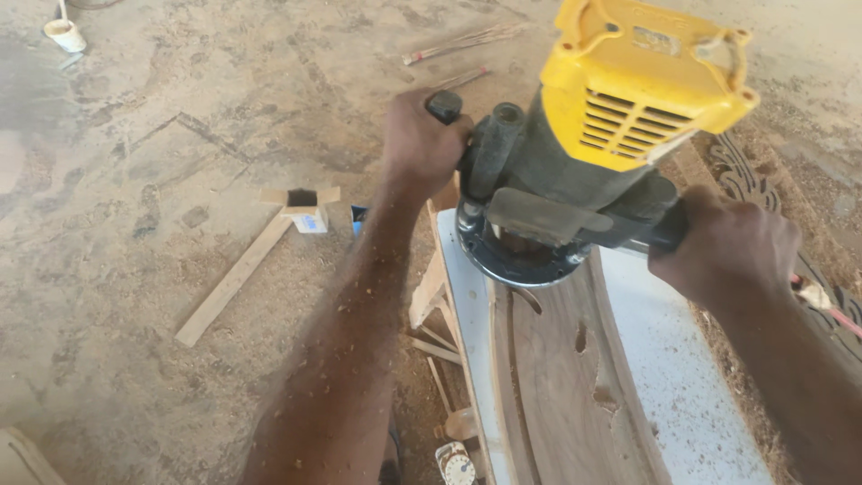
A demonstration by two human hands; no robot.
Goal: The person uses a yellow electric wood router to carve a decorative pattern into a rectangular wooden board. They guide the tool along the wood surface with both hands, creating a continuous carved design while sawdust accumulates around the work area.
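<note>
The cutter beneath the round base of the router (575,171) is hidden by the base plate, so contact between bit and wood cannot be confirmed. The top of the yellow motor housing is cut off by the upper frame edge. The left hand (420,144) is closed fully around the black left handle, of which only the knob end shows above the knuckles. The right hand (729,251) is closed fully around the right handle, which is almost wholly covered by the fingers. A red cord (840,314) emerges behind the right hand and leaves the frame at the right edge. The router base rests on the far end of a curved brown wooden board (566,386), which carries a long groove along its left side and two small dark recesses near its middle. The board lies on a white work surface (664,377) dusted with sawdust; the near ends of both are cut off by the lower edge. A small open cardboard box (303,208) stands on the sawdust-covered floor (135,180) beside a wooden strip (232,280); its interior is dark and its contents cannot be made out. A white cup (65,34) stands at the upper left; its contents are too small to tell. A carved dark panel (745,180) is partly hidden behind the router.
</note>
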